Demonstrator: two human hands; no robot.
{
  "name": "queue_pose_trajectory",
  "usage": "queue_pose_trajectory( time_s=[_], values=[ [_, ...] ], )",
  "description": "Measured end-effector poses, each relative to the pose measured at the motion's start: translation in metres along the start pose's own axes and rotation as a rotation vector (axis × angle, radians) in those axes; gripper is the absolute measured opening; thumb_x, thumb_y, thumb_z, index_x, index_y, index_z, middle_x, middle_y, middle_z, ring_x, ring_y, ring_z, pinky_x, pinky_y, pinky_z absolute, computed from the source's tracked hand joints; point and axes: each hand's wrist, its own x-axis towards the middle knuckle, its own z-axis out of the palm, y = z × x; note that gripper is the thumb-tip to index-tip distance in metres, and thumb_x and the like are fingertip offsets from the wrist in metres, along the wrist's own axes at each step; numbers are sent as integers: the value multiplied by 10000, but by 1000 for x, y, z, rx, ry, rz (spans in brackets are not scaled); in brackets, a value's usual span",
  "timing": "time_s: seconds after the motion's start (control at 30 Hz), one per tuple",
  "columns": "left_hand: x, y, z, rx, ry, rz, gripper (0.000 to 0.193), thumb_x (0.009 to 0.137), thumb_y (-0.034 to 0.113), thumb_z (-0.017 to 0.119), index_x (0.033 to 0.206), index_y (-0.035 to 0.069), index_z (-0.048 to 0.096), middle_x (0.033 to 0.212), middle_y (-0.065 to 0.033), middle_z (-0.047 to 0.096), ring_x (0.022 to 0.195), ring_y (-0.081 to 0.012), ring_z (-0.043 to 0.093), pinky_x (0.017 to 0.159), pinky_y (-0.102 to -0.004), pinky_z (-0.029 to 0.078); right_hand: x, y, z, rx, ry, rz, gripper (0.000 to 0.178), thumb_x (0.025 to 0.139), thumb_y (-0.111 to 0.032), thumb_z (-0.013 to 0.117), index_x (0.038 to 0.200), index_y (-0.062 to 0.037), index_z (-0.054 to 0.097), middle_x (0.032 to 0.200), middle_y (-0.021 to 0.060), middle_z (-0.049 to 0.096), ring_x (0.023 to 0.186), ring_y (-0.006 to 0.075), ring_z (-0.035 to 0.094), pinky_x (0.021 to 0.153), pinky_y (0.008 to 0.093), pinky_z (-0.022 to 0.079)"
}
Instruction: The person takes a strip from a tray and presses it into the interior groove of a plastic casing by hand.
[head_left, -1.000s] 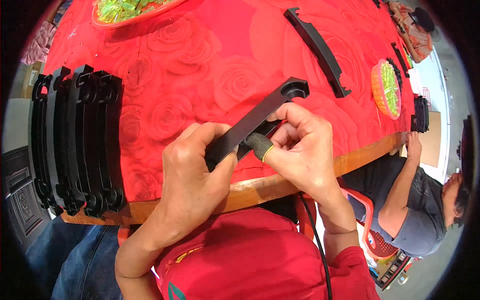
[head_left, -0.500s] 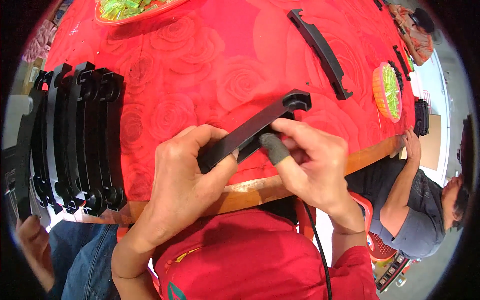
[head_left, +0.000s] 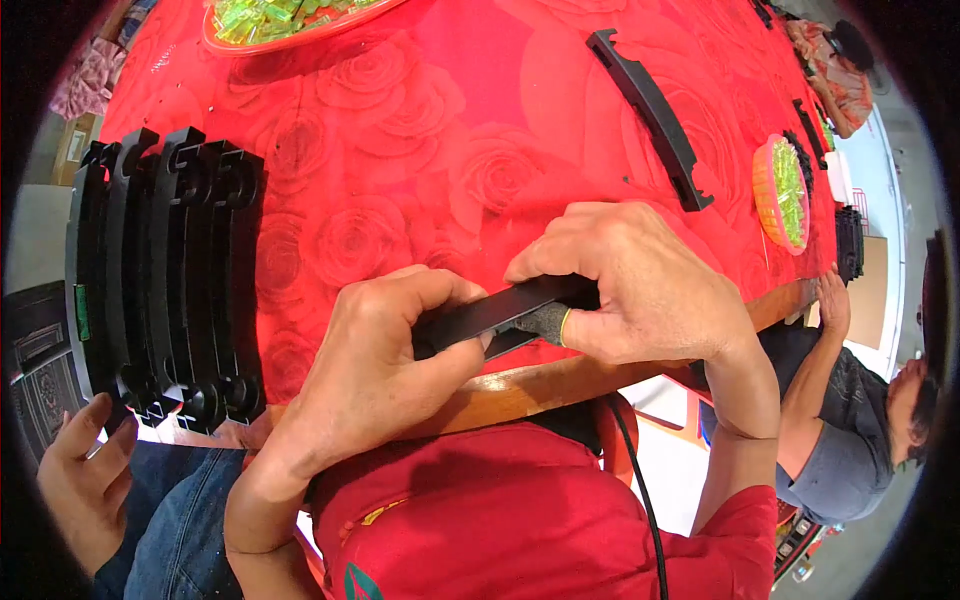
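Black bar (head_left: 495, 312) held two-handed

Position: bar raised just above the near side of the table, slanting up slightly from left to right, short of the wooden rim (head_left: 490, 396).

Left hand (head_left: 375, 365): thumb and fingers narrowed on the bar's left end, one on each side. Grip looks firm.

Right hand (head_left: 650, 290): knuckles up, fingers curled over the bar's right end, which they hide. Thumb, in a dark grey finger cover (head_left: 548, 324), lies against the near side. Whether a small part is pinched beneath: cannot tell.

Surroundings: red rose-print tablecloth (head_left: 370, 195). Loose black bar (head_left: 652, 112) lies aslant beyond the right hand, well apart from it. On the left, a row of black bars (head_left: 165, 280) packed side by side, notched ends showing; small green strip (head_left: 82, 312) on the outermost. Orange bowl (head_left: 300, 45) of yellow-green pieces at the far left, cut by the view; similar pieces in an orange basket (head_left: 768, 205) at right.

Others: a co-worker's hand (head_left: 85, 475) at the row's lower left corner, fingers spread, contact uncertain. At right, a second co-worker's hand (head_left: 832, 302) beside the table edge.
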Motion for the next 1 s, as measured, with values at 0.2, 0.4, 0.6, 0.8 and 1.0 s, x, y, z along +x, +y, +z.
queue_pose_trajectory(
  time_s=[0.2,0.4,0.6,0.8,1.0],
  values=[
    [3,-3,-4,-23,-36,11,226,829,61,730,1024,-51,745,835,-190,706,725,-259,714,658,-367,528,2,-1,10,61,112,-22,256,758,-228,706,866,1,741,788,223,677,794,441,672,706,537,512],
    [-1,-8,-2,71,-5,42,250,841,13,754,1086,-34,745,840,-28,709,792,-73,645,683,-279,523,5,0,11,26,25,-8,325,722,-162,774,1014,-20,773,827,150,698,804,363,674,727,451,531],
    [6,-19,19,138,105,288,269,793,28,766,1058,-20,755,870,-183,747,799,-238,753,710,-378,571,-7,1,15,75,147,-51,305,724,-227,766,949,-22,742,811,154,673,810,376,671,728,486,523],
    [2,-12,6,112,23,198,275,809,51,744,1075,-17,757,872,-189,742,802,-239,757,700,-384,566,-4,4,22,68,182,-97,391,680,-183,771,1021,9,753,843,167,694,799,388,683,715,452,522],
    [-2,0,-9,114,-68,105,258,860,53,736,1103,-28,762,806,-128,717,764,-109,673,672,-323,538,-5,-8,15,10,129,-28,345,695,-168,749,1000,-9,751,850,165,697,809,392,682,709,459,526]
  ],
)
